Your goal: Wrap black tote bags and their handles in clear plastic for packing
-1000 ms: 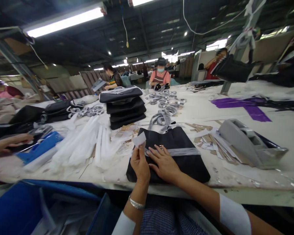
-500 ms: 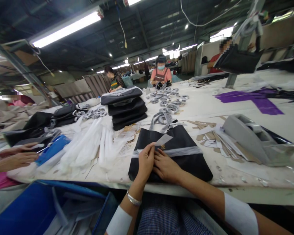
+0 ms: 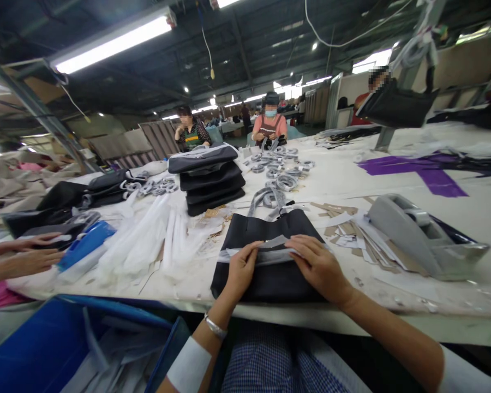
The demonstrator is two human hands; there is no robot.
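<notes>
A black bag (image 3: 274,286) lies flat at the table's front edge, its grey-wrapped strap (image 3: 265,199) behind it. Across its front runs a whitish translucent band (image 3: 272,257). Just above that band, a short translucent white strip (image 3: 275,241) is stretched between my hands, where gold hardware showed before. My left hand (image 3: 242,270) pinches the strip's left end against the bag. At its right end, my right hand (image 3: 321,267) has thumb and fingers closed on the strip. The gold hardware is now covered from sight.
A grey tape dispenser (image 3: 421,234) and cardboard pieces (image 3: 387,245) lie to the right. Several black bags (image 3: 215,185) are stacked behind, with white film strips (image 3: 139,245) at left. Below stands a blue bin (image 3: 28,338). A co-worker's hands (image 3: 28,262) work at far left.
My right hand has lifted off the bag and moved right to the strip's free end. The strip has turned from slanting upward to lying roughly level across the gold hardware.
</notes>
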